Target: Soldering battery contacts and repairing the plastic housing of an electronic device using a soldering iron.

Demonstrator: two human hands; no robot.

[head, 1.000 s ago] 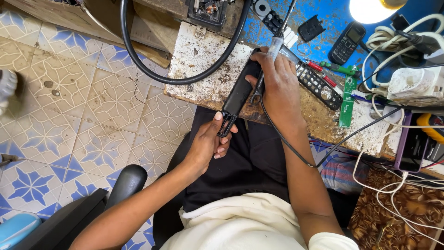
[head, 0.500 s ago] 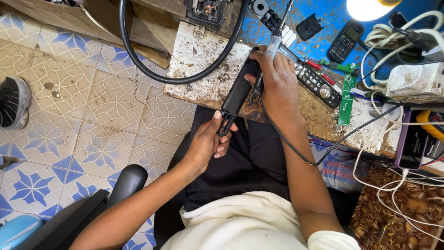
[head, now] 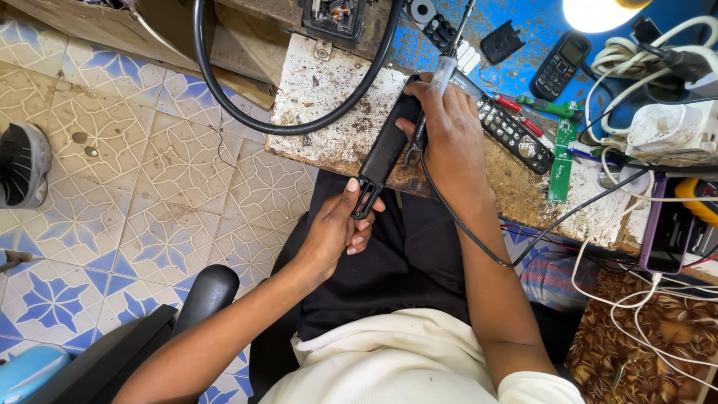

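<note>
The left hand is at the near end of a long black casing, its grip pinched on the narrow forked tip, thumb on top. The casing slants up from there onto the edge of the scarred, paint-flecked table. At its upper end sits the right hand, grip clenched on a soldering iron with a clear handle; a thin black cord trails from under the palm along the forearm, then off toward the right. Just beside that hand lies a black remote control, buttons up, with a narrow green circuit board past it. Farther back, on the blue part of the table, a small dark phone lies face up. A thick black cable loops across the table's pale corner. Off to the right, a white adapter sits among white wires. Patterned blue tile floor on the left.
</note>
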